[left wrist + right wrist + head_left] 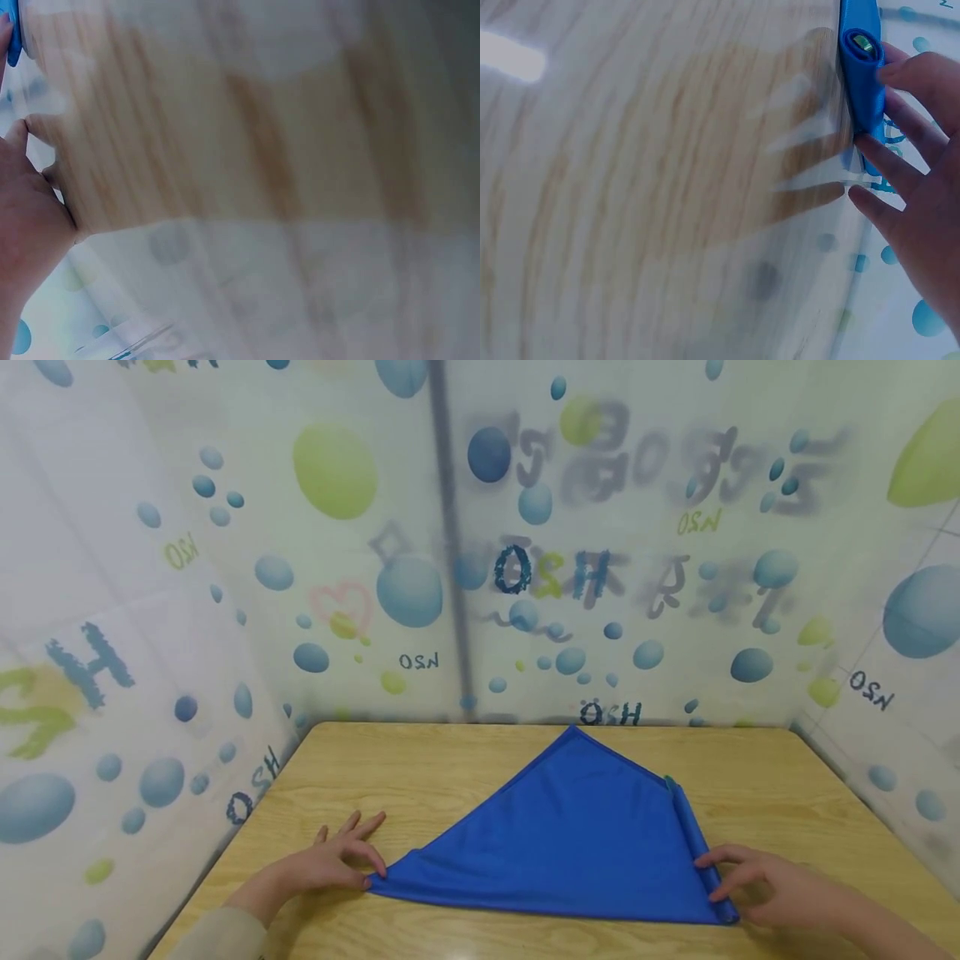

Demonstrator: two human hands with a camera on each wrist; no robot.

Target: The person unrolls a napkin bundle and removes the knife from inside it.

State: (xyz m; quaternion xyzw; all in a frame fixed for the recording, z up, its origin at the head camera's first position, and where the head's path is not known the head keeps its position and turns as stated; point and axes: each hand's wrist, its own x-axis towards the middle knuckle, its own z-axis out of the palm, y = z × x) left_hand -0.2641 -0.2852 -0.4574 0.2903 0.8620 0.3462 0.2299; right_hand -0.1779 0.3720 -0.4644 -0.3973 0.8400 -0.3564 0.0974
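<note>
A blue cloth (570, 835) lies spread on the table, with a pointed corner at the back and a narrow one at the left. Its right side is wound into a tight roll (693, 831); a bit of green shows at the roll's far end and inside its near end (859, 46). My left hand (330, 860) pinches the left corner between thumb and index finger, the other fingers spread. At the near end of the roll, my right hand (780, 885) holds it with thumb and fingers. In the left wrist view only a sliver of cloth (15, 37) shows.
The wooden table (390, 760) has a glossy surface that reflects the hands. A pale curtain (360, 635) with blue and green dots and lettering hangs behind it and along both sides.
</note>
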